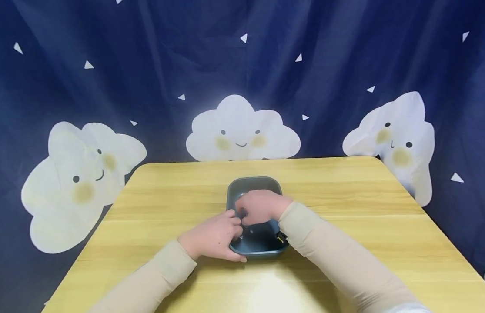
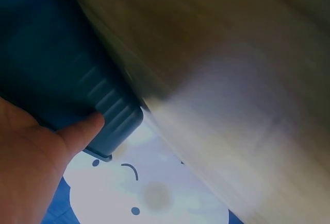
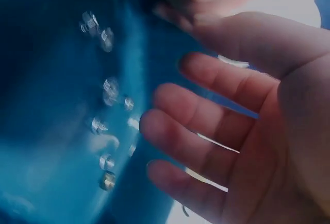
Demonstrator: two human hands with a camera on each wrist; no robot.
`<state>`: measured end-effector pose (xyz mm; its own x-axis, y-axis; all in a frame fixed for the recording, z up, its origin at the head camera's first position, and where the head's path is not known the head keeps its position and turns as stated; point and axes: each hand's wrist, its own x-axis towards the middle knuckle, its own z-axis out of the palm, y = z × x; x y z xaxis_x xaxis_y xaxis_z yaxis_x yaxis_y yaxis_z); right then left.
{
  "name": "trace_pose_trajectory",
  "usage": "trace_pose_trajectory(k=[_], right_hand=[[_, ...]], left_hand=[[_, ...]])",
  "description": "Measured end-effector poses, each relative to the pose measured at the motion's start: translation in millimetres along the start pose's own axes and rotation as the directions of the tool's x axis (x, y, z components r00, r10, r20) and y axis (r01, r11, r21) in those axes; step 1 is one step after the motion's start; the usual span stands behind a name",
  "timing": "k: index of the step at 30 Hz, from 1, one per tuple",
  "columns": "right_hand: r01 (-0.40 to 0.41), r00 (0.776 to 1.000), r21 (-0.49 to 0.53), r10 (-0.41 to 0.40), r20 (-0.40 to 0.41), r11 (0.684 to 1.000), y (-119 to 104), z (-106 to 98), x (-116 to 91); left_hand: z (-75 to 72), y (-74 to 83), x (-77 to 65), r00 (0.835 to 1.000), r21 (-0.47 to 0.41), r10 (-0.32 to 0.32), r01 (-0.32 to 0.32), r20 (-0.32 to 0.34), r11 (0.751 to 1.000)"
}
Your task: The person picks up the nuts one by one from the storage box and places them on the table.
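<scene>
A dark blue-green rectangular tub (image 1: 258, 251) with rounded corners stands on the table. My left hand (image 1: 215, 234) grips its left wall near the front corner, fingers over the rim; in the left wrist view the thumb (image 2: 82, 134) presses against the ribbed outside. Inside the tub, my right hand (image 1: 263, 205) hovers with loosely bent, spread fingers (image 3: 170, 131), and nothing shows between them. Several small shiny pieces (image 3: 109, 91), silvery with one golden, lie along the tub's inner side. They are too blurred for their kind to be told.
The light wooden table (image 1: 168, 195) extends around the tub on every side. Behind it hangs a dark blue curtain (image 1: 211, 56) with smiling white clouds. A small black device (image 1: 282, 237) sits at my right wrist.
</scene>
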<state>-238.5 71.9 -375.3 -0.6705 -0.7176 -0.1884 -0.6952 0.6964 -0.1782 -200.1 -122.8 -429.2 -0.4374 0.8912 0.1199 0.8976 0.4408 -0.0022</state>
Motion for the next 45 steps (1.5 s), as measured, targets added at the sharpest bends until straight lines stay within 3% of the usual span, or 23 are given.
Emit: trace_pose_trajectory(k=[8,12,23,37,45], right_hand=[[-0.025,0.992,0.062,0.017,0.122,0.998,1,19,8],[-0.029,0.99,0.099,0.015,0.142,0.995,-2,30,14],[-0.002,0.995,0.099,-0.008,0.095,0.995,-9,41,27],[-0.056,0.996,0.016,0.055,0.069,0.998,-5,39,19],[-0.074,0.997,0.036,0.074,0.016,0.997,-1,34,15]], left_hand=[[-3.5,2.1,5.2,1.0,-0.002,0.005,-0.005,-0.007,1.0],[-1.7,1.7,4.1,1.0,-0.016,0.0,0.0,0.005,1.0],[3.0,0.0,-5.7,0.999,-0.033,-0.029,0.027,-0.033,0.999],[-1.9,3.3,1.2,1.0,-0.042,-0.015,0.014,-0.027,0.999],[1.4,2.4,-0.2,1.0,-0.032,-0.002,0.001,-0.029,0.999]])
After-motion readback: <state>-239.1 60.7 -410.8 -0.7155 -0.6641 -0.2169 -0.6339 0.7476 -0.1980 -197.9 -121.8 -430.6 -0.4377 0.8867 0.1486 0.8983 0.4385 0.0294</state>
